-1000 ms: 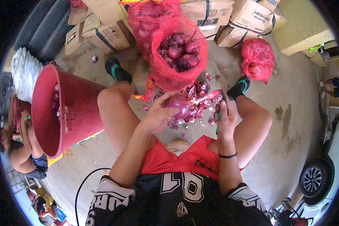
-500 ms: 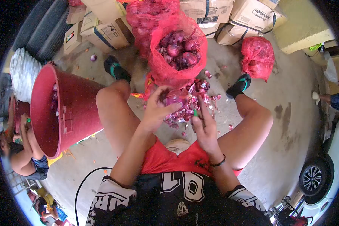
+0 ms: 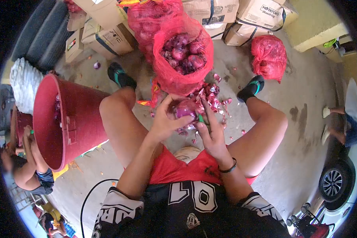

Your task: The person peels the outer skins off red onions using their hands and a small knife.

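My left hand (image 3: 167,118) is closed around a purple-red onion (image 3: 185,111), held up between my knees. My right hand (image 3: 213,131) grips what looks like a small green-handled knife (image 3: 201,118) against the onion's right side; its blade cannot be made out. Under my hands, a pile of loose onion skins (image 3: 210,95) lies on the floor. Just beyond stands an open red mesh sack (image 3: 182,81), with several red onions (image 3: 179,53) showing in its mouth.
A large red tub (image 3: 83,107) leans at my left with onions inside. Another full mesh sack (image 3: 150,18), cardboard boxes (image 3: 111,39) and a tied red bag (image 3: 269,57) stand ahead. A person (image 3: 31,166) sits at far left; another walks at right near a car wheel (image 3: 332,182).
My hands have come closer together, the green handle now meeting the onion. At far right the walking person has come further into view. The camera view has shifted slightly.
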`<state>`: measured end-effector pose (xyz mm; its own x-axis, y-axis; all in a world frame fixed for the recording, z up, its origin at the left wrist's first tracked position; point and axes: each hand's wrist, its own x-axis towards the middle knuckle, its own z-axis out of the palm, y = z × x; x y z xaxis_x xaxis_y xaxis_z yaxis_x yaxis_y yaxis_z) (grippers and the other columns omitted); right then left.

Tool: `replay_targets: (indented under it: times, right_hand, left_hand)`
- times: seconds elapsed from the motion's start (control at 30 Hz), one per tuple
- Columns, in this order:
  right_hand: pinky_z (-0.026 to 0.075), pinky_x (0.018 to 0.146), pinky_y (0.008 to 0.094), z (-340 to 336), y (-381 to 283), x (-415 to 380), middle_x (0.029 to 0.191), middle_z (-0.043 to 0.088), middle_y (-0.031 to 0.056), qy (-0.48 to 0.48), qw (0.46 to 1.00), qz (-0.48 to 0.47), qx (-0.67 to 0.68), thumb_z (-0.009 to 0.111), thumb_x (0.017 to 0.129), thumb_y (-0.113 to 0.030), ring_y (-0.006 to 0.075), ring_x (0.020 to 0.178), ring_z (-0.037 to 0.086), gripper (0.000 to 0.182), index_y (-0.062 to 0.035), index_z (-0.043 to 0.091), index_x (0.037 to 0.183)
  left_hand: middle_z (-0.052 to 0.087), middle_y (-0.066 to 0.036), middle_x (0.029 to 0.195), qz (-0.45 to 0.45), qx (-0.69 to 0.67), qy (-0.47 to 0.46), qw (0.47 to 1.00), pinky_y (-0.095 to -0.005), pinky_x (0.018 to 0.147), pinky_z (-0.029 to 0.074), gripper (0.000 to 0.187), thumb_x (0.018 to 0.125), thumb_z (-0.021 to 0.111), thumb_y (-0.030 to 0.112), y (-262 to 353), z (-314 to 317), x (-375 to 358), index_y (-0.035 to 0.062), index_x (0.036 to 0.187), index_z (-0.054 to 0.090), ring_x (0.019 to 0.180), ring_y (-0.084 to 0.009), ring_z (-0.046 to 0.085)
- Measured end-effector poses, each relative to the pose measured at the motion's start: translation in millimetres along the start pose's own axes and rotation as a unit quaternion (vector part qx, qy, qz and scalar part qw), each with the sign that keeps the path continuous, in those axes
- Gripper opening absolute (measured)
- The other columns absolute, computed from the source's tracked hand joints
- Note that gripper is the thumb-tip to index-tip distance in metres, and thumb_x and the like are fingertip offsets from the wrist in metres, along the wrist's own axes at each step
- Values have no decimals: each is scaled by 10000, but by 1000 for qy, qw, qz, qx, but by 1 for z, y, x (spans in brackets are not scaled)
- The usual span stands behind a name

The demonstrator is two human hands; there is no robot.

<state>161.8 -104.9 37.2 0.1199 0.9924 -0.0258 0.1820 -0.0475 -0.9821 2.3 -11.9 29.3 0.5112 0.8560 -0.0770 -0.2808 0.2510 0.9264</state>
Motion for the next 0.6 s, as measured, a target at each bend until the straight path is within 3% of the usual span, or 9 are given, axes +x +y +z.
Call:
replay_targets:
  times: [0.1,0.2,0.23,0.33,0.43,0.5,0.57,0.6]
  right_hand:
    - [431,967,371,1,12,1,1283,556,246,4,1000,-14,11,507,947,-119,295,1166,575,534,26,341,1434]
    - [410,995,352,-1,1,-6,1286,564,231,-5,999,31,32,506,952,-116,269,1203,548,525,11,348,1436]
    - [410,991,338,-1,1,-5,1310,562,199,6,1000,6,-1,494,959,-102,233,1188,546,514,-3,350,1442]
    - [423,963,327,1,33,-8,1317,561,184,40,997,59,26,480,969,-100,205,1152,556,516,-12,332,1456]
    - [416,966,307,-5,31,-4,1347,540,166,71,986,129,73,462,979,-93,182,1155,547,533,-22,289,1479]
    - [282,498,171,-4,26,-5,728,423,-63,68,992,74,70,401,1013,-83,14,575,307,548,-101,202,1523]
    - [308,506,186,-7,34,-6,779,491,-35,52,997,18,47,412,1011,-100,28,580,321,529,-91,241,1512]
    - [337,582,219,-9,31,-7,873,515,14,37,999,9,22,430,1002,-102,74,676,368,521,-70,267,1496]
  left_hand:
    - [604,-68,1113,-27,64,5,998,-299,909,484,505,731,773,-13,-6,-5,-1,7,1167,519,1030,-143,588]
    - [603,-64,1107,-35,11,-12,999,-294,903,484,509,724,779,-8,1,0,-1,15,1164,524,1022,-141,588]
    - [603,-61,1099,-26,17,-6,999,-299,905,488,503,727,774,-9,0,0,0,11,1164,527,1022,-145,590]
    - [604,-61,1108,-81,16,2,997,-302,915,488,495,731,773,3,-1,-3,-4,9,1164,531,1036,-147,587]
    - [605,-63,1138,-67,13,-6,998,-309,948,472,509,741,769,7,0,-5,-4,1,1190,529,1062,-155,580]
    - [605,-66,1161,-86,-43,-11,995,-310,965,460,527,744,768,6,-2,-4,-4,3,1216,532,1071,-158,578]
    - [606,-69,1175,-92,-69,-17,993,-311,976,451,540,749,763,2,-1,-8,0,2,1237,533,1077,-161,577]
    - [607,-71,1177,-94,-70,-18,993,-311,977,448,544,751,760,-1,-3,-10,-2,0,1246,533,1077,-162,577]
